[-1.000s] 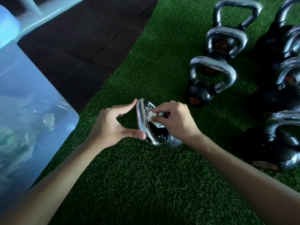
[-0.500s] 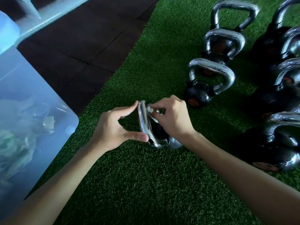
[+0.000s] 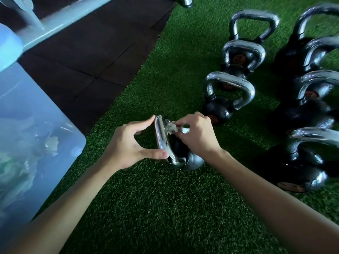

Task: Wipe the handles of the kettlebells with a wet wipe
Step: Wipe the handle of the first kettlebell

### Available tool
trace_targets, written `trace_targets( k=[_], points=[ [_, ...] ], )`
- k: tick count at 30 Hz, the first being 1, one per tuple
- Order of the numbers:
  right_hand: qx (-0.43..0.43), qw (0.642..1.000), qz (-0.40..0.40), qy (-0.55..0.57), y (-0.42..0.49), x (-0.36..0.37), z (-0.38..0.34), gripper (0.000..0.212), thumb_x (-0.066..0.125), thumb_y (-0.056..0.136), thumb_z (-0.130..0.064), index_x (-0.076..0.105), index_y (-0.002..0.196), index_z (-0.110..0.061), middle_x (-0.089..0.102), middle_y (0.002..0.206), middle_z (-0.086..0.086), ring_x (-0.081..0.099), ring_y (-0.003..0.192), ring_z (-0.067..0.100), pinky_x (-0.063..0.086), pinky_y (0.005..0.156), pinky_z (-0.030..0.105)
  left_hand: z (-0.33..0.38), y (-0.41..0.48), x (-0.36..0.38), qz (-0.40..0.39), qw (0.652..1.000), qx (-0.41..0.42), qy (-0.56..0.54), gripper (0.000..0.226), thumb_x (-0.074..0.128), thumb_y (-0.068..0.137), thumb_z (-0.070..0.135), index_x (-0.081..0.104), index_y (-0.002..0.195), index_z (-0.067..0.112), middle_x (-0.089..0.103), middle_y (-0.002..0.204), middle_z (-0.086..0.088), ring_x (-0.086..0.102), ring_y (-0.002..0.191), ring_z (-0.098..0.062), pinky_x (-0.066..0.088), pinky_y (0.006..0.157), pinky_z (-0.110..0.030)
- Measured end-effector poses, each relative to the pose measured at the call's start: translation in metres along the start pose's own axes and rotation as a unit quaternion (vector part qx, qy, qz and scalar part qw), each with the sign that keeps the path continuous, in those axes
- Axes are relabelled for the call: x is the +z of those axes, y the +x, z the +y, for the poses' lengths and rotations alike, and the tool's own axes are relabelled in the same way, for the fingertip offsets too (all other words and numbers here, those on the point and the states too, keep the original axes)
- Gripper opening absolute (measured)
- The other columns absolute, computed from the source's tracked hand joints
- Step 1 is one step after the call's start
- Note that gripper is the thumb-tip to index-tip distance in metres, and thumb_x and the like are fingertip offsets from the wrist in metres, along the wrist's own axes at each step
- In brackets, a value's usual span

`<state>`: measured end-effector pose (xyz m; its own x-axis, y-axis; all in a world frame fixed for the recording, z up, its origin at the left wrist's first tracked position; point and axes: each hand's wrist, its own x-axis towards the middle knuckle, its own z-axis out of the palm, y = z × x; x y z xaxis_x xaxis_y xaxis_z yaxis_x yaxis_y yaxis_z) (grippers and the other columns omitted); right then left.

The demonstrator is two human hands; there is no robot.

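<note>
At the centre of the green turf (image 3: 165,208), the small kettlebell (image 3: 192,160) sits tipped, its chrome handle (image 3: 161,138) edge-on to the camera, apparently so the inner face can be reached. The wet wipe (image 3: 171,128), bunched small, lies against the upper inside of that handle. The right hand (image 3: 198,136) pinches the wipe in curled fingertips, wrist bent down over the ball, placed for rubbing along the bar. The left hand (image 3: 126,143) spans the handle's outer edge, forefinger tip at the top and thumb at the lower end, the other fingers tucked behind. Judged purpose: bracing the weight against the wiping. Further kettlebells (image 3: 230,80) stand upright in rows to the right, apart from this one. A translucent bin (image 3: 45,116) stands to the left on dark matting (image 3: 91,57).
</note>
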<state>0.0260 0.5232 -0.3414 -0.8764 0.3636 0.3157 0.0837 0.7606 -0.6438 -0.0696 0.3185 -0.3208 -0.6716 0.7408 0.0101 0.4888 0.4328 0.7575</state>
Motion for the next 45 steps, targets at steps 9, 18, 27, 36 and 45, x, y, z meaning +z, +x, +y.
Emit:
trace_targets(
  k=[9, 18, 27, 36, 45],
  points=[
    [0.179, 0.976, 0.053, 0.112, -0.002, -0.085, 0.048, 0.018, 0.085, 0.078, -0.023, 0.078, 0.092, -0.032, 0.076, 0.082, -0.015, 0.066, 0.072, -0.007, 0.047, 0.067, 0.007, 0.087, 0.031, 0.049, -0.01, 0.994, 0.066, 0.087, 0.114, 0.081, 0.058, 0.07, 0.038, 0.155, 0.029, 0.044, 0.156, 0.012, 0.038, 0.142, 0.0, 0.034, 0.12, -0.031],
    [0.136, 0.963, -0.023, 0.231, 0.003, -0.109, 0.057, 0.022, 0.072, 0.089, -0.002, 0.068, 0.105, -0.016, 0.072, 0.088, -0.004, 0.06, 0.071, -0.003, 0.047, 0.071, 0.015, 0.102, -0.003, 0.067, 0.139, 0.981, 0.019, 0.135, 0.078, 0.073, 0.062, 0.072, 0.06, 0.135, 0.044, 0.071, 0.119, 0.02, 0.063, 0.101, 0.001, 0.055, 0.078, -0.026],
    [0.069, 0.939, -0.27, 0.199, 0.045, -0.119, 0.053, 0.025, 0.063, 0.095, -0.001, 0.059, 0.12, 0.0, 0.068, 0.086, -0.011, 0.061, 0.075, -0.001, 0.046, 0.068, 0.013, 0.074, 0.006, 0.048, 0.072, 0.99, 0.096, 0.079, 0.065, 0.078, 0.074, 0.048, 0.065, 0.133, 0.025, 0.074, 0.104, 0.0, 0.066, 0.085, -0.007, 0.057, 0.07, -0.029],
    [0.122, 0.946, -0.192, 0.232, -0.015, -0.127, 0.034, 0.018, 0.064, 0.096, -0.012, 0.062, 0.112, -0.006, 0.073, 0.084, -0.009, 0.065, 0.081, 0.0, 0.046, 0.072, 0.014, 0.047, 0.03, -0.005, -0.047, 0.992, 0.1, 0.052, 0.038, 0.082, 0.067, 0.057, 0.075, 0.104, 0.049, 0.069, 0.095, 0.032, 0.065, 0.095, 0.013, 0.045, 0.086, -0.007],
    [0.175, 0.955, -0.114, 0.21, -0.053, -0.128, 0.018, 0.012, 0.075, 0.089, -0.021, 0.072, 0.1, -0.024, 0.077, 0.084, 0.001, 0.068, 0.077, 0.007, 0.049, 0.079, 0.034, 0.053, 0.036, -0.002, 0.032, 0.983, 0.174, 0.038, 0.034, 0.086, 0.079, 0.032, 0.073, 0.111, 0.029, 0.074, 0.101, 0.023, 0.07, 0.091, 0.009, 0.057, 0.084, -0.02]
  ],
)
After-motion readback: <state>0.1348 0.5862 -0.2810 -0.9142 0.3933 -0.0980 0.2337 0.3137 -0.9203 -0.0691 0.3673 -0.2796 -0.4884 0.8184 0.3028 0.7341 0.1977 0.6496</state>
